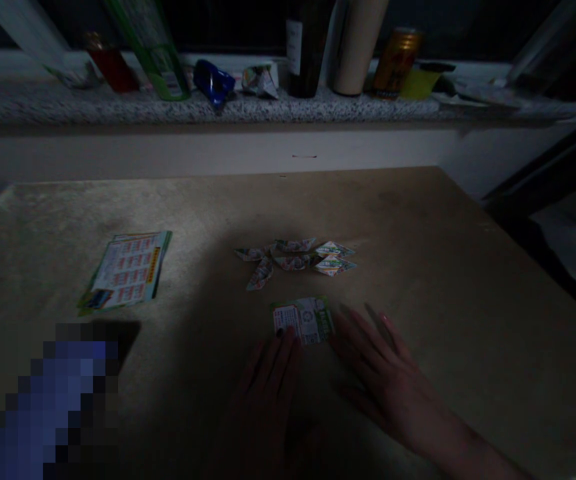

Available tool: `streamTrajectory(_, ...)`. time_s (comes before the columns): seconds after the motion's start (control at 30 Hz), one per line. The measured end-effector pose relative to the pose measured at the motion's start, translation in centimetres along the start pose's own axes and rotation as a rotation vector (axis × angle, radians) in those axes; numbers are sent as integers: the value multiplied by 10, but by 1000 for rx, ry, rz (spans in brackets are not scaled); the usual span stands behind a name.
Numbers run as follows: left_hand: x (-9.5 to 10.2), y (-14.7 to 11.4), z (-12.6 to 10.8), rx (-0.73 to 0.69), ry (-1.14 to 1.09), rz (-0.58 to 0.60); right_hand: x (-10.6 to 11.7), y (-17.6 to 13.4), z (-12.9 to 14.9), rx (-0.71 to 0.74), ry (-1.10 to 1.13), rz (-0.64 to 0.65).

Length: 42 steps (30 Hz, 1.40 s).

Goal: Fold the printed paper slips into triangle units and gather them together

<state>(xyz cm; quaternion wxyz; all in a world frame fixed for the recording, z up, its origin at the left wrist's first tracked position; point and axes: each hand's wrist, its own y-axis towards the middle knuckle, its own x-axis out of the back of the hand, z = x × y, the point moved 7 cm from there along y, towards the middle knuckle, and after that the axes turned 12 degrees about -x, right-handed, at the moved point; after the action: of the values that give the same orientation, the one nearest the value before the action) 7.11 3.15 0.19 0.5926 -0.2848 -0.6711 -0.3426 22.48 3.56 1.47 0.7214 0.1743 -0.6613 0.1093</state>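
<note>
A small green-and-white printed paper card [309,319] lies flat on the table in front of me. My left hand [271,373] is open, palm down, with its fingertips resting on the card's lower left part. At the card's right edge my right hand [383,370] lies open with fingers spread; whether it touches the card I cannot tell. Just beyond the card sits a cluster of several folded paper pieces [292,263], pointed at the ends. On the left is a stack of similar printed cards [131,270].
Along the back, a granite windowsill [248,115] holds a dark bottle [309,57], a green bottle [161,63], a gold can [397,63], a blue tape dispenser [213,81] and crumpled paper [261,80]. A pixelated patch covers the lower left. The light is dim.
</note>
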Motion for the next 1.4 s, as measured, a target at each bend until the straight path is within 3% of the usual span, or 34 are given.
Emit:
streamTrajectory(0.2, 1, -9, 9, 4, 39, -19, -1, 2, 1, 32, 63, 68)
streamTrajectory(0.5, 9, -18, 17, 39, 120, -9, -1, 5, 0, 34, 79, 39)
streamTrajectory(0.63, 6, -12, 13, 37, 111, -21, 0, 5, 1, 45, 87, -10)
streamTrajectory(0.87, 6, 4, 25, 158, 107, 17, 7, 7, 3, 13, 209, -91)
streamTrajectory(1.1, 16, 19, 39, 184, 145, 45, 16, 5, 17, 165, 222, -137)
streamTrajectory(1.4, 14, 23, 50, 224, 93, 38, 8, 3, 44, 318, 251, 79)
